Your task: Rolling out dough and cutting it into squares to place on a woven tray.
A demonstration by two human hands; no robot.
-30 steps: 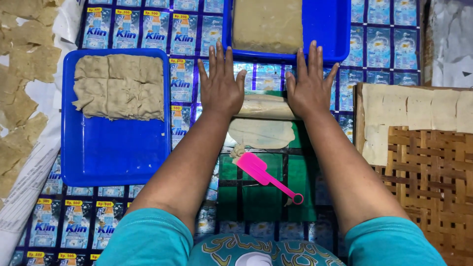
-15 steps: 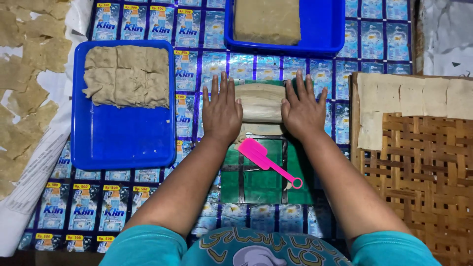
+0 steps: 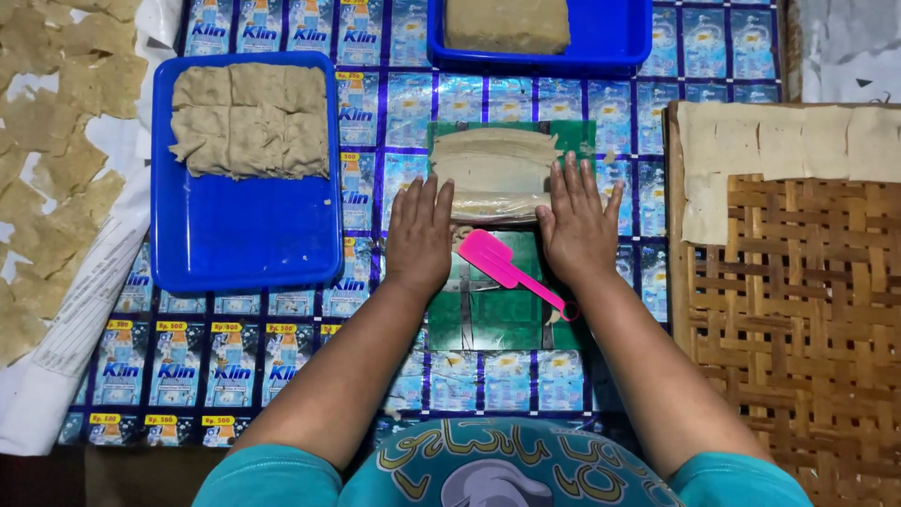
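Observation:
My left hand (image 3: 419, 237) and my right hand (image 3: 579, 222) lie flat, fingers spread, on the near ends of a roller under a thin beige dough sheet (image 3: 496, 169). The sheet is spread on a green board (image 3: 497, 319). A pink scraper (image 3: 511, 269) lies on the board between my wrists, its handle pointing to the lower right. Neither hand grips anything.
A blue tray (image 3: 246, 235) at the left holds cut dough squares (image 3: 249, 117). Another blue tray (image 3: 619, 42) at the top holds a dough block (image 3: 507, 23). A woven bamboo mat (image 3: 798, 310) with pale squares (image 3: 779, 141) lies at the right. Dough pieces (image 3: 47, 160) lie on paper at the far left.
Both hands have drawn back toward me along the board, and the flattened dough sheet now shows beyond my fingertips. The scraper has stayed in place.

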